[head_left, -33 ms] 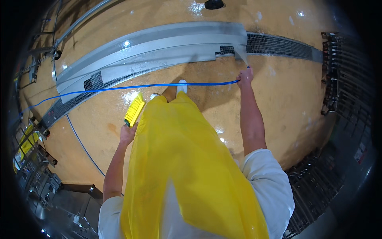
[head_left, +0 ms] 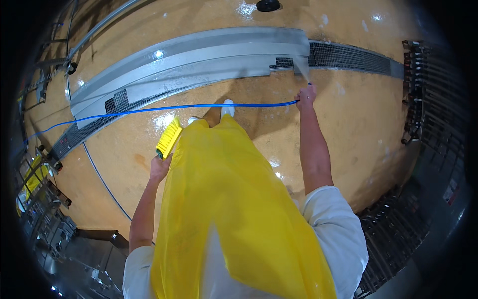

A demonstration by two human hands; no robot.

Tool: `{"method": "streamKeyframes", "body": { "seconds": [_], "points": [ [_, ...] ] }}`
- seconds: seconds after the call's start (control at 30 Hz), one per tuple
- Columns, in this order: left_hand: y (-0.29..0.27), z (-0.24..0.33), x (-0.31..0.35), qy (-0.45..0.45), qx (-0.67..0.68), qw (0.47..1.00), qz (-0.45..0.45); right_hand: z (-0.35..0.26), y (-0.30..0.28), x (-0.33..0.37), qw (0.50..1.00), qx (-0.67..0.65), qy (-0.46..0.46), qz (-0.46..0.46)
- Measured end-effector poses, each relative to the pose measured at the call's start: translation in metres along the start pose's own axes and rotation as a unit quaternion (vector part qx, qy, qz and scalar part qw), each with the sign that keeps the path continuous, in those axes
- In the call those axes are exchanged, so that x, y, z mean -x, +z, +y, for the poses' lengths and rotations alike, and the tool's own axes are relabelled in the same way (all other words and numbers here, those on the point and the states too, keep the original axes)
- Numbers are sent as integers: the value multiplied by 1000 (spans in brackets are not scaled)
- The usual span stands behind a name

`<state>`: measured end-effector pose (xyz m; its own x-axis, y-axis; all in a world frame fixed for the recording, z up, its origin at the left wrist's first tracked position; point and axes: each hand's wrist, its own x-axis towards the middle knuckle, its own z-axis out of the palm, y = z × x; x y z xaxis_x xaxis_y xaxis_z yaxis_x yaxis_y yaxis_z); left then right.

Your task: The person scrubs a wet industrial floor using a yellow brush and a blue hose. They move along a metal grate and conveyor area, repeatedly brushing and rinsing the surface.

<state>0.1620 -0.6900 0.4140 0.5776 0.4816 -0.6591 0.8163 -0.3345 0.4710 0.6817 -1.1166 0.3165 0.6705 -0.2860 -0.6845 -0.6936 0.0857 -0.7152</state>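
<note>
Wrapped round the end of a blue hose (head_left: pixel 199 105), my right hand (head_left: pixel 305 94) is closed on a spray nozzle (head_left: pixel 309 84), mostly hidden by the fingers. A fan of water (head_left: pixel 302 70) leaves it toward the right end of long grey metal panels (head_left: pixel 199 48). These panels lie over and beside a floor drain grate (head_left: pixel 348 56). My left hand (head_left: pixel 160 168) is closed on the handle of a scrub brush (head_left: pixel 169 137) with yellow bristles, held beside my yellow apron (head_left: pixel 219 169), apart from the panels.
The orange-brown floor (head_left: pixel 358 114) is wet and shiny in places. Wheeled metal racks (head_left: pixel 412 94) stand at the right. Metal frames and equipment (head_left: pixel 50 224) line the left, with a thin hose (head_left: pixel 102 179) on the floor nearby. A black round object (head_left: pixel 268 5) sits at the far edge.
</note>
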Motion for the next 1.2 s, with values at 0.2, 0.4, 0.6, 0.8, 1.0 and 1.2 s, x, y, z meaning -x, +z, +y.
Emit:
{"method": "streamKeyframes", "body": {
  "seconds": [0.2, 0.4, 0.6, 0.8, 1.0, 1.2],
  "points": [
    [8, -12, 4, -14, 57, 998, 14, 20, 28, 14, 997, 31, 62, -33],
    [-4, 11, -7, -130, 118, 984, -25, 32, 73, 35, 973, 99, 143, -155],
    [2, -5, -4, -105, 119, 987, 10, 57, 84, 17, 997, 80, -17, 13],
    [-3, -18, 3, -106, 69, 992, -22, 48, 91, 29, 993, 107, 8, -41],
    [-3, 9, 1, -155, 184, 971, -10, 64, 99, 41, 967, 116, 143, -175],
    [-7, 52, -2, -135, 321, 933, -94, 95, 157, 74, 941, 167, 151, -251]
  ]
}}
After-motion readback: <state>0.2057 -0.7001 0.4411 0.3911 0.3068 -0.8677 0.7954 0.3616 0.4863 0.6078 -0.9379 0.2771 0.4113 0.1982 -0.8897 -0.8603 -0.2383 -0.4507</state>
